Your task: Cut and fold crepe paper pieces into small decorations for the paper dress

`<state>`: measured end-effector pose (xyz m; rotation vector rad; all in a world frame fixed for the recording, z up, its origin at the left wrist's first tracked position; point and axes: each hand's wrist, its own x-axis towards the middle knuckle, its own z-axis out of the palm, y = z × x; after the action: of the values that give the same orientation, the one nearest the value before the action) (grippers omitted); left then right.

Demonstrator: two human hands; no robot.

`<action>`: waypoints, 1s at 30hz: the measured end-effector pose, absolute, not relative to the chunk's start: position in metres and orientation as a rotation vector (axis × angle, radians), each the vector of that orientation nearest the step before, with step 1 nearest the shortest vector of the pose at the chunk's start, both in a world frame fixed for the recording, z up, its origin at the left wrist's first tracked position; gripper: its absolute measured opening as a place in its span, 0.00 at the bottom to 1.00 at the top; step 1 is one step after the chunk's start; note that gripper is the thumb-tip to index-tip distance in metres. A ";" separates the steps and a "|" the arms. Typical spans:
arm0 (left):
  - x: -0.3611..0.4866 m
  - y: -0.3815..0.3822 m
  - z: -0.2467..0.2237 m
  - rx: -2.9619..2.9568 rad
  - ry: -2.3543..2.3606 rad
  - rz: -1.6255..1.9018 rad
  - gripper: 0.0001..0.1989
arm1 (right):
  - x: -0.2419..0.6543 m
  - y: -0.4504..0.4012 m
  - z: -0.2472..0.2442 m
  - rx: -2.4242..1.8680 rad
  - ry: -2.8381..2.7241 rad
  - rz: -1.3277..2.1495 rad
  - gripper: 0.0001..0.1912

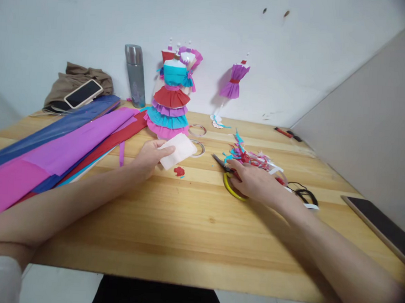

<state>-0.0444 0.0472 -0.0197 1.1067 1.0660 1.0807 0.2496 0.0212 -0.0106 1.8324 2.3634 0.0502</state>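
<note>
My left hand (150, 156) pinches a small stack of pale pinkish-white paper (179, 151) just above the table (183, 242). Below that paper lies a small red scrap (179, 171). Over on the right, my right hand (250, 178) is on the scissors (235, 191), which have yellow handles and dark blades pointing up-left. Its fingers hide part of the handles, so the grip is only partly seen. A pile of colored paper scraps (253, 158) lies just beyond this hand.
Dress forms in ruffled paper (171, 97) stand at the back centre; another (237, 82) leans at the wall. Colored paper sheets (69, 139), a bottle (136, 81) and a phone (84, 94) are left. Tape rings (202, 150) lie mid-table; a dark tablet-like object (383, 229) lies right.
</note>
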 end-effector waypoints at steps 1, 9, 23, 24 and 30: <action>-0.044 0.047 -0.020 1.112 1.068 1.090 0.14 | 0.251 0.021 -0.011 1.870 2.404 0.039 0.20; -0.043 0.051 -0.026 1.176 1.138 1.189 0.15 | 0.243 0.026 -0.009 2.177 2.847 -1.519 0.26; -0.037 0.041 -0.014 1.192 1.131 1.329 0.14 | 0.214 0.014 -0.005 1.457 3.060 -1.594 0.27; -0.036 0.039 -0.011 1.202 1.122 1.326 0.14 | 0.212 0.013 -0.003 1.454 3.057 -1.584 0.27; -0.033 0.028 -0.002 1.277 1.135 1.339 0.11 | 0.198 0.009 0.008 1.426 3.051 -1.606 0.31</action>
<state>-0.0327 0.0281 -0.0017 1.2772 1.1353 1.3392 0.1977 0.0086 0.0082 1.4263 3.0510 -1.6061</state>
